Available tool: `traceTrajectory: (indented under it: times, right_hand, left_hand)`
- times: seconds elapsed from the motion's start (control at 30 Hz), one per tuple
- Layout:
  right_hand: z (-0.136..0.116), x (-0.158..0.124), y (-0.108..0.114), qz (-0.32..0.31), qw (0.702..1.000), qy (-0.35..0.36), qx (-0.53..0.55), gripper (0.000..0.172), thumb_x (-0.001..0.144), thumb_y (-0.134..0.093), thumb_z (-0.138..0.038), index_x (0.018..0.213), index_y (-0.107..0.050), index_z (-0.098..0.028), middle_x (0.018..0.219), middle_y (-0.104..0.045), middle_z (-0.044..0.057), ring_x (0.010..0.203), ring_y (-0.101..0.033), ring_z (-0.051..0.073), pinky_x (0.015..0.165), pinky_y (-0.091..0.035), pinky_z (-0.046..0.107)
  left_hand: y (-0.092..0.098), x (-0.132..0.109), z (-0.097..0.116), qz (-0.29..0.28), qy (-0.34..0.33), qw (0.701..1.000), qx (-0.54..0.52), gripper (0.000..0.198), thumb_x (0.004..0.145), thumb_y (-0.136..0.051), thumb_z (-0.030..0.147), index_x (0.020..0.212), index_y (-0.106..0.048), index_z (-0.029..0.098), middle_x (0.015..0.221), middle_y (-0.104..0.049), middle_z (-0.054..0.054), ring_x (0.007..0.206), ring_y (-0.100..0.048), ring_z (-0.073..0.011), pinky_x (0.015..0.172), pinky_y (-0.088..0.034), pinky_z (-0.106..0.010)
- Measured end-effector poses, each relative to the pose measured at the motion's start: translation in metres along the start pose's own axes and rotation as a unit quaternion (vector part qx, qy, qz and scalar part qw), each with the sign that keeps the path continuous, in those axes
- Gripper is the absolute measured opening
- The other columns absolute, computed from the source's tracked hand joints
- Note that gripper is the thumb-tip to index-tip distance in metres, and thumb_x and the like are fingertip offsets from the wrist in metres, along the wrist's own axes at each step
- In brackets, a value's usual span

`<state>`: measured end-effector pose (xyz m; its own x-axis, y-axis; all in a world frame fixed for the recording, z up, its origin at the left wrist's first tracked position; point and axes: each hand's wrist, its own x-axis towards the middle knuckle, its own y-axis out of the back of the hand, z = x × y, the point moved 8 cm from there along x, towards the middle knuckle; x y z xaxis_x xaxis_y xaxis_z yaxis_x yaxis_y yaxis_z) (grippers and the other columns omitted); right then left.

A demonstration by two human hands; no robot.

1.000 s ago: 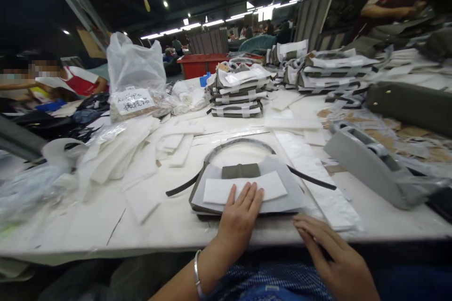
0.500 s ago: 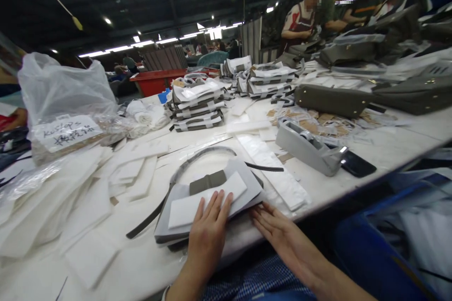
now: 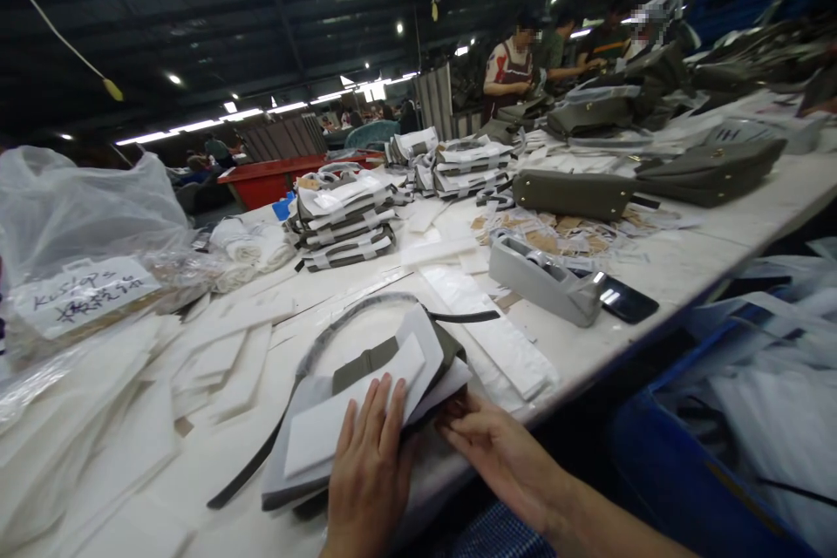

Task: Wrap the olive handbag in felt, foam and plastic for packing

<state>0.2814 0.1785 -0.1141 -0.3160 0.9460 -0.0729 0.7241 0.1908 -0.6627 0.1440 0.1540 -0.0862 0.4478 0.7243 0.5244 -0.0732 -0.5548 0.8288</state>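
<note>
A dark olive handbag (image 3: 451,350) lies on the worktable in front of me, wrapped in grey-white sheets, with its wrapped handle (image 3: 346,314) arching behind it. A dark strap (image 3: 245,469) sticks out to the left. My left hand (image 3: 370,458) presses flat on the white foam sheet (image 3: 346,418) on top of the bag, fingers stretched out. My right hand (image 3: 497,449) is closed at the bag's near right edge, its fingertips partly hidden under the sheet there. That corner of the bag is bulged and raised.
A grey tape dispenser (image 3: 542,279) and a phone (image 3: 624,298) stand to the right. Stacked wrapped bags (image 3: 346,222) are behind, loose foam sheets (image 3: 85,418) at left beside a plastic bag (image 3: 85,227). A blue bin (image 3: 680,453) is below the table edge. People (image 3: 510,74) work far back.
My right hand has gone from lying with straight fingers beside the bag to closing on its right edge, which has lifted and bulged. The left hand stays on the foam sheet. The view has shifted.
</note>
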Motion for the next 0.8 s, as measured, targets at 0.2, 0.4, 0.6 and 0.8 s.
traceTrajectory:
  times: [0.2,0.4,0.6,0.8]
  right_hand:
    - [-0.017,-0.006,-0.014,-0.013,0.999,0.000,-0.048,0.033,0.075,-0.060,-0.014,0.105,-0.072,-0.019,0.115,-0.071,0.007,0.115,-0.064,0.024,0.113,-0.039,0.045]
    - [-0.078,-0.001,0.030,-0.050,0.768,0.191,-0.609,0.033,0.096,-0.049,-0.021,0.123,-0.067,-0.022,0.114,-0.072,0.010,0.106,-0.068,0.025,0.096,-0.055,0.042]
    - [-0.105,0.046,0.092,-0.048,0.556,0.218,-0.801,0.037,0.084,-0.067,-0.014,0.121,-0.069,-0.018,0.133,-0.065,0.013,0.133,-0.050,0.032,0.110,-0.045,0.050]
    - [-0.109,0.069,0.102,-0.065,0.577,0.177,-0.795,0.020,0.094,-0.057,-0.030,0.097,-0.076,-0.027,0.109,-0.076,0.004,0.112,-0.066,0.027,0.109,-0.041,0.051]
  left_hand:
    - [0.003,-0.002,-0.008,0.031,0.020,0.999,0.003,0.063,0.099,-0.046,0.021,0.156,-0.020,0.017,0.153,-0.043,-0.012,0.140,-0.042,-0.0257,0.116,-0.033,-0.043]
    - [0.022,0.002,-0.026,0.085,0.062,0.994,-0.014,0.062,0.100,-0.046,0.021,0.156,-0.022,0.018,0.150,-0.047,-0.010,0.135,-0.049,-0.0245,0.113,-0.039,-0.039]
    - [0.026,0.006,-0.032,0.113,0.092,0.989,-0.018,0.060,0.099,-0.048,0.021,0.155,-0.027,0.019,0.148,-0.050,-0.007,0.133,-0.051,-0.0225,0.115,-0.036,-0.036]
    - [0.027,0.006,-0.031,0.121,0.090,0.988,-0.022,0.059,0.099,-0.048,0.022,0.154,-0.029,0.018,0.148,-0.049,-0.007,0.131,-0.052,-0.0219,0.115,-0.035,-0.034]
